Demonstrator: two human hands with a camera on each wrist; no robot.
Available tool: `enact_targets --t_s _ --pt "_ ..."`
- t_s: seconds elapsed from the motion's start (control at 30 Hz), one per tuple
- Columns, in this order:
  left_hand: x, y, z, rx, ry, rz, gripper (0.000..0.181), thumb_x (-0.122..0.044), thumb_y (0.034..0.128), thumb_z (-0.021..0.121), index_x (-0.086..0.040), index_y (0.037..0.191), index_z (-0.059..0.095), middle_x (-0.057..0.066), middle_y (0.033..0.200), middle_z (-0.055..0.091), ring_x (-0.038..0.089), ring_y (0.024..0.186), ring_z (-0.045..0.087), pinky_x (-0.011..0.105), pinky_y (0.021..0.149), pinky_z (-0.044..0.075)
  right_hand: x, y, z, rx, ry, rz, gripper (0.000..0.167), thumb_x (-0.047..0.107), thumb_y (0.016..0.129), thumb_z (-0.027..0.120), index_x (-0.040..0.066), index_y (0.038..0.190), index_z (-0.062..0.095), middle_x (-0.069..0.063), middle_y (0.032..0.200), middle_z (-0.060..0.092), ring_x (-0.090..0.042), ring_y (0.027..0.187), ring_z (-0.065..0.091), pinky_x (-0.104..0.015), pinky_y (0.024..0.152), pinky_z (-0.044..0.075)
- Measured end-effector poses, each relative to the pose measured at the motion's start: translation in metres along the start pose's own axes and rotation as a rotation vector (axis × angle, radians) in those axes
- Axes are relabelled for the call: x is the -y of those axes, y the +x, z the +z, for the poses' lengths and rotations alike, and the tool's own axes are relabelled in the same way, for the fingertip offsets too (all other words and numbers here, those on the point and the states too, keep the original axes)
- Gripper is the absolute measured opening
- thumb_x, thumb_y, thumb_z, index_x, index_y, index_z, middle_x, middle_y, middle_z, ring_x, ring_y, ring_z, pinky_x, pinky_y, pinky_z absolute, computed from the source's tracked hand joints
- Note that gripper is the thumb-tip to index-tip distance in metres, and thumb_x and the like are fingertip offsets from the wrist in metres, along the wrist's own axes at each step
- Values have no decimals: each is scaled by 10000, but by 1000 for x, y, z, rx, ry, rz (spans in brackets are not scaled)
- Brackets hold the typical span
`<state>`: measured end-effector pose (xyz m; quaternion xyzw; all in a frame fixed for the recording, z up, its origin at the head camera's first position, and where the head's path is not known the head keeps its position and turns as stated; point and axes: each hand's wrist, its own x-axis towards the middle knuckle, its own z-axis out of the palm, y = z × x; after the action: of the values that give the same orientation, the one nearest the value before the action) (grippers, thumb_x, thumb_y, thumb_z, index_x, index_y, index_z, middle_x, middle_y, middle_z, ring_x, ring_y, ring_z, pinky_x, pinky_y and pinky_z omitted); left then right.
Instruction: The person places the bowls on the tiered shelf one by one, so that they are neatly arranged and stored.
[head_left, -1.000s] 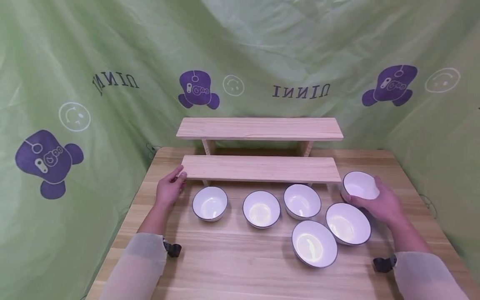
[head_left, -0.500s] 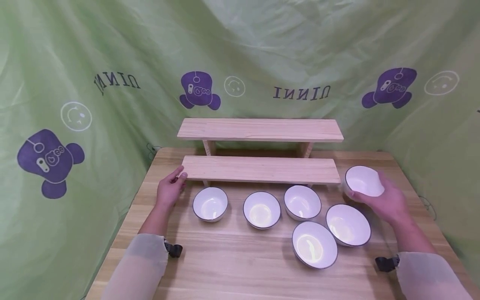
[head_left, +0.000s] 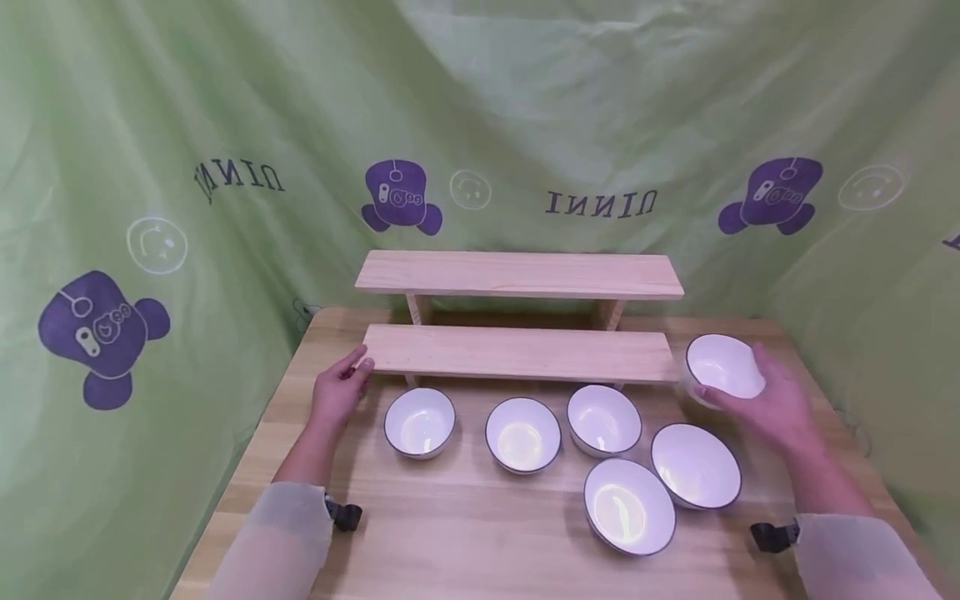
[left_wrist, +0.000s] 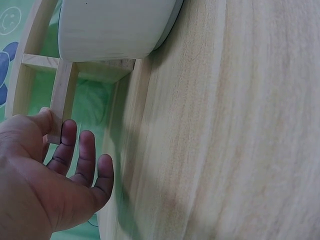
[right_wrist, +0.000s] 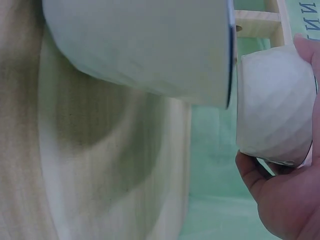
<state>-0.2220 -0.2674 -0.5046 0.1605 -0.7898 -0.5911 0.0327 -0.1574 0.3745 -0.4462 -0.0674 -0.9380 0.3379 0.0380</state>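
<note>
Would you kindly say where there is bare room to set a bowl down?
The upper shelf and lower shelf have bare tops. The table is bare in front of the leftmost bowl, between the left sleeve and the front bowl. The right is crowded: two more bowls sit close to that one, and the right hand grips another bowl.

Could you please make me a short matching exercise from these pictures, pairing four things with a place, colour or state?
Things:
1. Left hand
2. Right hand
3. Upper board
4. Cloth backdrop

Descriptions:
A. Holding a white bowl
B. Mostly green
C. Pinching the left end of the lower board
D. Higher than the lower board, and farther back

Right pairs: 1-C, 2-A, 3-D, 4-B.
</note>
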Motion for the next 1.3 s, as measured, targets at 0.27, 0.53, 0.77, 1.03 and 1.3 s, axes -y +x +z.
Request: enact_targets --t_s 0.27,0.53,0.77,1.03,1.3 --pt "24 -17 -7 -2 48 -18 564 -465 977 707 -224 1476 596 138 1073 694 251 1017 709 300 843 621 5 -9 11 11 -58 -51 1239 550 855 811 -55 1623 49 -464 1563 186 -682 1382 234 -814 1039 284" --pt "25 -18 -7 3 36 4 584 -462 969 722 -180 1467 603 164 1067 708 241 988 710 261 804 615 21 -5 9 9 -78 -98 1157 537 880 780 -60 1622 122 -468 1530 263 -681 1330 309 -807 973 336" --pt "18 -13 -5 8 11 20 600 -474 952 733 -180 1461 611 156 1058 725 231 965 709 267 793 617 35 0 8 16 -46 -131 1142 522 892 773 -30 1635 105 -437 1569 236 -675 1369 272 -825 997 294" --pt "12 -3 0 0 0 33 571 -465 952 735 -203 1448 627 125 1023 720 246 960 706 289 798 620 50 6 6 22 -39 -131 1144 541 894 765 6 1647 91 -413 1594 213 -666 1392 249 -836 1008 276" --pt "2 4 -1 -8 10 52 562 -466 961 725 -212 1452 623 165 1063 716 251 994 718 300 837 621 71 15 3 7 -29 -177 1140 541 884 776 27 1653 109 -393 1604 228 -647 1405 262 -825 1028 278"
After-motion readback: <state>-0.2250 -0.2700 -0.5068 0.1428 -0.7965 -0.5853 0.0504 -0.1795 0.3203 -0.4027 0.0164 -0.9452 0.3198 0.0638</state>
